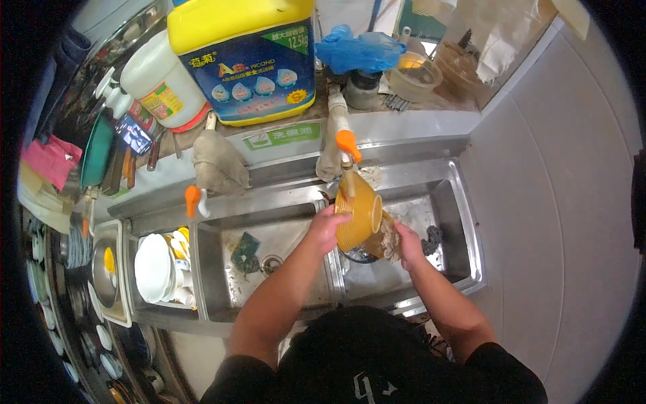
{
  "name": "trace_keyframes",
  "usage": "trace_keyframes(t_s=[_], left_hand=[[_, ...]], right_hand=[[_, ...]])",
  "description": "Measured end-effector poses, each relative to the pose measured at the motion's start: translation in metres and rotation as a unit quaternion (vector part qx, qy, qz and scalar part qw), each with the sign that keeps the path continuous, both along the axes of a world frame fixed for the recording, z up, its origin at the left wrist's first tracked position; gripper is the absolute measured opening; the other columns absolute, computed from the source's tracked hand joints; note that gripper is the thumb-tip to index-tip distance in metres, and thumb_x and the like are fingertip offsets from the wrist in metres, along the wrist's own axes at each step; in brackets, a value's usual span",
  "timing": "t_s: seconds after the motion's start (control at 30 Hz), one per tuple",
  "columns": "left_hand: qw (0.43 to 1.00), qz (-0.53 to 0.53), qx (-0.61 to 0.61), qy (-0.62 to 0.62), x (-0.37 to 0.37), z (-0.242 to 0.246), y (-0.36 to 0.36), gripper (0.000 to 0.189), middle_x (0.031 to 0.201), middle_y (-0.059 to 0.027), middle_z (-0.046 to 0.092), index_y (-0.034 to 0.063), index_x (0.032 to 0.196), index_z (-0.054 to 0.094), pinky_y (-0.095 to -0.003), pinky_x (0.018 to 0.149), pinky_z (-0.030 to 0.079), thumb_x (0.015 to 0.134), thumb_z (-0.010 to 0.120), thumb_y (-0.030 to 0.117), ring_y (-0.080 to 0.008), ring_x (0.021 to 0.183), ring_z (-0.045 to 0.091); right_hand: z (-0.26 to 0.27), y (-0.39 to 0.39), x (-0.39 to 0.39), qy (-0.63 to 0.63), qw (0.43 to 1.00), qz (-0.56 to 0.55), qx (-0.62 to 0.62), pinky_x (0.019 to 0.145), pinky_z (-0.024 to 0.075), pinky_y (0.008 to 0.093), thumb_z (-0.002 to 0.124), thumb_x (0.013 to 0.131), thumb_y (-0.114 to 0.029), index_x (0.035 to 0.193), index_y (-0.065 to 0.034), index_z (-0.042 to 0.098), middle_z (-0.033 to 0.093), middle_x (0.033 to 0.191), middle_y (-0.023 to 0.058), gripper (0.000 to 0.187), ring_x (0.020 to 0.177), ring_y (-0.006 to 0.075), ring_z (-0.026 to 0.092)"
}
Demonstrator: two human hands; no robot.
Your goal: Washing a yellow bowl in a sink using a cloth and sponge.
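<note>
My left hand [325,230] grips the rim side of a yellow ribbed bowl [356,214], tilted on its side beneath the spout of the right tap [348,174]. Close by on the right, my right hand [410,246] holds a crumpled pale cloth [390,240] near the bowl's base. Both hands are over the divider and right basin of a stainless steel sink [363,283]. Below the bowl, a dark round-edged item is partly hidden. A dark scouring pad [432,240] lies in the right basin.
A green scouring pad [246,252] lies in the middle basin. White dishes [153,267] fill the left basin. A yellow and blue detergent jug [252,65], a white jug [164,81] and a plastic container [415,76] line the ledge. A cloth-wrapped tap [214,159] stands behind the middle basin.
</note>
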State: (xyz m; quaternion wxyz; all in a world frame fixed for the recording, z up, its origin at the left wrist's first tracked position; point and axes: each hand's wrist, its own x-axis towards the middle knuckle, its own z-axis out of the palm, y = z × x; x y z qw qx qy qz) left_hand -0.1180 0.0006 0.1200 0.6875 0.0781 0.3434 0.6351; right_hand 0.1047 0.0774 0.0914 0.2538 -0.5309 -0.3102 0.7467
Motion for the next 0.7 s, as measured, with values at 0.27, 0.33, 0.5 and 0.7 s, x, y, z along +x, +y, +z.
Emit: trace_keyframes(t_s=[0.27,0.33,0.5,0.7], left_hand=[[0.963,-0.021,-0.071,0.258,-0.008,0.014,-0.039,0.027,0.095,-0.0091,0.065,-0.0029,0.112,0.056,-0.0338,0.073,0.053,0.085,0.056,0.001,-0.0192,0.080,0.065],[0.951,-0.043,-0.055,0.300,-0.004,0.021,-0.057,0.028,0.094,-0.0098,0.066,-0.0021,0.112,0.057,-0.0358,0.073,0.053,0.085,0.057,0.004,-0.0211,0.080,0.065],[0.608,-0.318,0.031,0.727,0.016,0.042,-0.083,0.034,0.100,-0.0132,0.067,0.0016,0.115,0.057,-0.0422,0.077,0.052,0.086,0.058,0.018,-0.0291,0.085,0.066],[0.489,-0.256,0.208,0.807,0.016,-0.009,-0.110,0.049,0.131,-0.0165,0.049,0.0038,0.127,0.047,-0.0425,0.103,0.034,0.088,0.052,0.033,-0.0290,0.124,0.045]], right_hand=[[-0.002,0.008,-0.008,0.082,0.992,0.073,-0.058,0.087,0.0489,0.0346,0.053,0.091,-0.036,0.119,0.0000,0.053,0.063,0.109,0.0108,0.046,0.097,0.0224,0.062],[0.007,0.007,-0.014,0.080,0.988,0.101,-0.081,0.086,0.0495,0.0343,0.053,0.091,-0.038,0.123,-0.0010,0.050,0.062,0.112,0.0110,0.049,0.097,0.0230,0.062],[0.035,-0.002,-0.034,0.236,0.923,0.202,-0.225,0.093,0.0448,0.0445,0.048,0.089,-0.051,0.130,-0.0095,0.045,0.055,0.125,0.0101,0.058,0.109,0.0277,0.056],[0.021,-0.015,-0.026,0.229,0.947,0.159,-0.162,0.096,0.0417,0.0436,0.056,0.074,-0.013,0.127,-0.0072,0.046,0.056,0.120,0.0099,0.055,0.111,0.0278,0.053]])
